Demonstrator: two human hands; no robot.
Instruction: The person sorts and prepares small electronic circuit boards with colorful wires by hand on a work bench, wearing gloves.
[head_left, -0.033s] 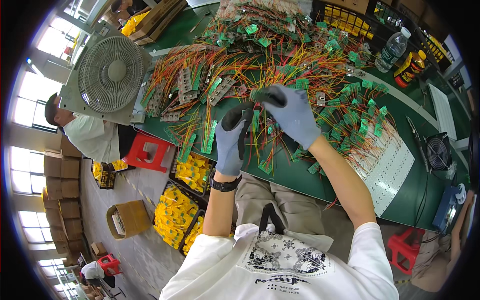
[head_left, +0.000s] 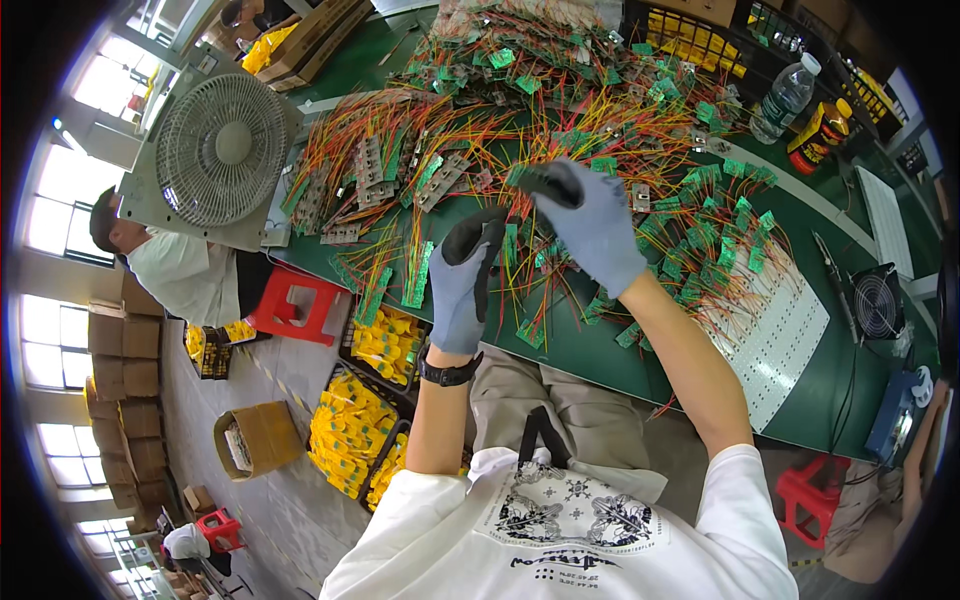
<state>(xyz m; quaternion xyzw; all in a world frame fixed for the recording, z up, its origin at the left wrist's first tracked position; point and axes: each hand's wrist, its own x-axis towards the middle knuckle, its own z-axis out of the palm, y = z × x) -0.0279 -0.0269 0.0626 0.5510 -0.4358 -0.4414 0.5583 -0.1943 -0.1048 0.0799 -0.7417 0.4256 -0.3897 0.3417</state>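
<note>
My left hand (head_left: 460,290), in a grey-blue glove with black fingers, is closed above the near part of the green bench. Whatever it pinches is hidden by its fingers. To its right and a little farther off, my right hand (head_left: 600,232) wears a matching glove. Its fingers are closed on a small green circuit board (head_left: 517,175), mostly covered by the black fingertips. Red and yellow wires (head_left: 575,140) spread out just behind both hands. Another narrow green circuit board (head_left: 511,243) hangs or lies between the hands; I cannot tell which.
Wired boards and metal strips (head_left: 500,60) pile up at the back. A fan (head_left: 222,148) stands left. At right are a white perforated sheet (head_left: 785,345), a water bottle (head_left: 785,100), a drink bottle (head_left: 820,138) and a small black fan (head_left: 878,305). Crates of yellow pieces (head_left: 345,430) stand lower left.
My right hand has shifted slightly to the right, widening the gap to my left hand. The left hand has barely moved.
</note>
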